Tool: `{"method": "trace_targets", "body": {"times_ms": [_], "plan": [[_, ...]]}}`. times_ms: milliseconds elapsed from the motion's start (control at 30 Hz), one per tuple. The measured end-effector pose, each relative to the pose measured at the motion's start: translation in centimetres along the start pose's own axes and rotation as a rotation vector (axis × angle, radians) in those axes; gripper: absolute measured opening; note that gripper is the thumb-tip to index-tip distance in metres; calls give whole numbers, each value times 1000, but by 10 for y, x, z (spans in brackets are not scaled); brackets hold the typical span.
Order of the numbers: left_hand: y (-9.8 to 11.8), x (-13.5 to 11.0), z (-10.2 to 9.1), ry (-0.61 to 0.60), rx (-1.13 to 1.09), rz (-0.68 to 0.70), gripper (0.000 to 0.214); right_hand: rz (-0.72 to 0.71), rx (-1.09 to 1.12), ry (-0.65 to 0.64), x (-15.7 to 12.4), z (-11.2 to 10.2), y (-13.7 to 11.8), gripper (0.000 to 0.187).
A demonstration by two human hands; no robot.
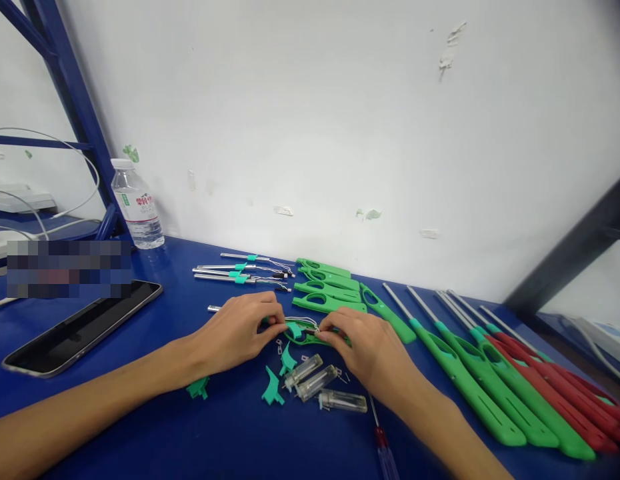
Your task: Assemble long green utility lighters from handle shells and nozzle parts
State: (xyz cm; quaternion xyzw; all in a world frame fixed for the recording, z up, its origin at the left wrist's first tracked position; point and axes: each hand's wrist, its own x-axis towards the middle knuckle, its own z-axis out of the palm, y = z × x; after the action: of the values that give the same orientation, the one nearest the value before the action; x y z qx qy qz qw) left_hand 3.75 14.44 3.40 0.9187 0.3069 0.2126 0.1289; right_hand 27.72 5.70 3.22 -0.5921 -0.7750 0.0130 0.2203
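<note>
My left hand [247,325] is closed, thumb and index finger pinching the front end of a green lighter casing [300,341]. A metal tube [213,309] sticks out to the left behind that hand. Thin white wires [304,320] run along the casing, and a teal trigger [293,329] sits in it. At the casing's other end my right hand [357,340] is closed with its fingertips on it, beside a small dark part. Just below lie loose teal triggers [273,386] and several clear fuel tanks [316,382].
Metal tubes with wires [230,275] and green casings [330,303] lie toward the wall. Long green lighters [470,387] and red ones [555,387] fan out at right. A screwdriver [385,453] lies in front. A phone [80,330] and water bottle [137,207] are at left.
</note>
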Motion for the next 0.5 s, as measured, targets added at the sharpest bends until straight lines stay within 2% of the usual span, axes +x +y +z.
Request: {"method": "trace_targets", "body": {"times_ms": [500], "plan": [[-2, 1, 7, 41, -135, 38, 23, -30, 134, 29, 2, 2, -2, 12]]}}
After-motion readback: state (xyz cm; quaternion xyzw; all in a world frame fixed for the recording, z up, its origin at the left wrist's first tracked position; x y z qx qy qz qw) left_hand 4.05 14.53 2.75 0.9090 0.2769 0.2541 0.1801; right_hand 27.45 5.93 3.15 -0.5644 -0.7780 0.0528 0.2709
